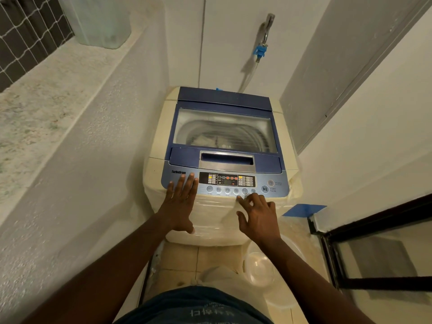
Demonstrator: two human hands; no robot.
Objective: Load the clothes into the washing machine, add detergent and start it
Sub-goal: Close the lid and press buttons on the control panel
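A cream top-loading washing machine (210, 220) with a blue top stands ahead of me, its lid (224, 127) closed. Through the lid's window I see pale clothes (203, 140) in the drum. The control panel (230, 183) is lit with red and yellow indicators. My left hand (180, 202) lies flat and open on the panel's left end, fingers spread. My right hand (257, 213) hovers at the panel's front edge, fingers loosely curled, its fingertips by the row of round buttons. Neither hand holds anything.
A stone ledge and wall run along the left. A tap with a blue hose fitting (260, 51) is on the back wall. A clear plastic tub (259, 267) sits on the tiled floor at right, beside a dark-framed glass door (374, 253).
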